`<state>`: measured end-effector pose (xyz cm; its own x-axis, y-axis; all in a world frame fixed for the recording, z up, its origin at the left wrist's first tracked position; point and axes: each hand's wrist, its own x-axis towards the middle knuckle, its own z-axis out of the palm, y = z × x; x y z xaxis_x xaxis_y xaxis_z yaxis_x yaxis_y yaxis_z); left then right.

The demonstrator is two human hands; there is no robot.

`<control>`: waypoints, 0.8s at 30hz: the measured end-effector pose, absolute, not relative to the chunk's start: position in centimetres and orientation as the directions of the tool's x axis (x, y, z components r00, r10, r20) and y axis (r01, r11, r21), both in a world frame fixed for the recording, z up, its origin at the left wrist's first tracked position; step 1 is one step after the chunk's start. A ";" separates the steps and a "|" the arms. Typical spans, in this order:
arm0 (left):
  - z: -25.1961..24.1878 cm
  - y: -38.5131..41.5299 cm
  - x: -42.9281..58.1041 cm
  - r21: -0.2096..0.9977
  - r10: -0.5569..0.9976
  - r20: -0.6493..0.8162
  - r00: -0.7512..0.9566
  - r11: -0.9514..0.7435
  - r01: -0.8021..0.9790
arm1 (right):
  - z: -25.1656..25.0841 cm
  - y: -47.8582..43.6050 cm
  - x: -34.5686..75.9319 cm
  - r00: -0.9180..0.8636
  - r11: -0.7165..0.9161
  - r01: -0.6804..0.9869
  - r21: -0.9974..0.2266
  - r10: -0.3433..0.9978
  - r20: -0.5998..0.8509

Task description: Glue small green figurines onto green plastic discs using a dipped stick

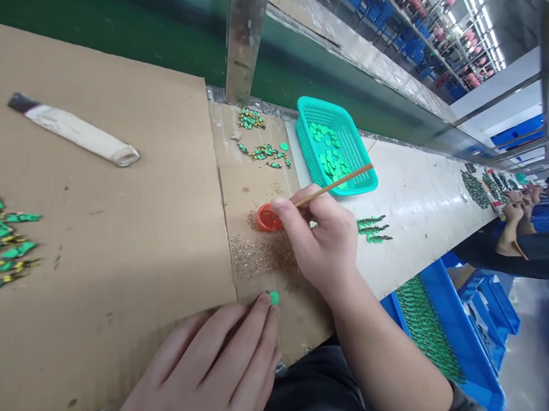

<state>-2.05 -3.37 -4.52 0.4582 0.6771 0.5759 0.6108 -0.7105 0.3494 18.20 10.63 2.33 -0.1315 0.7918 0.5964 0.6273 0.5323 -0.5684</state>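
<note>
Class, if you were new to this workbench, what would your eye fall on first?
The bright turquoise basket of green discs stands out first, just beyond the right hand. That hand grips a thin brown stick, its tip at a small red cup; lower in the picture, the left hand touches a single green disc.

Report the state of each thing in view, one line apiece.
Right hand, closed around thin wooden stick
Thin wooden stick, tilted, lower end at red cup
Red cup, open-topped
Left hand, palm down, fingertips touching green disc
Green disc, partly covered
Teal basket, open, partly filled with green discs
White-wrapped tool, lying on cardboard
Blue tray, loaded with green pieces
</note>
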 end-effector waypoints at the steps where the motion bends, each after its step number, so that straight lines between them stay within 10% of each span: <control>1: -4.6 -3.4 -2.1 0.344 0.675 0.574 0.463 -0.712 0.612 | 2.3 10.7 18.1 -0.139 0.525 0.637 -0.565 0.798 0.586; 24: -3.5 -3.8 -2.5 0.377 0.727 0.468 0.502 -0.678 0.631 | 3.0 3.2 19.6 -0.095 0.546 0.495 -0.676 0.807 0.583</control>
<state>-2.53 -3.80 -3.55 0.5021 0.7269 0.4685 0.6305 -0.6784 0.3770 19.62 3.24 3.00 -0.0946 0.8069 0.5830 0.4949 0.5463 -0.6758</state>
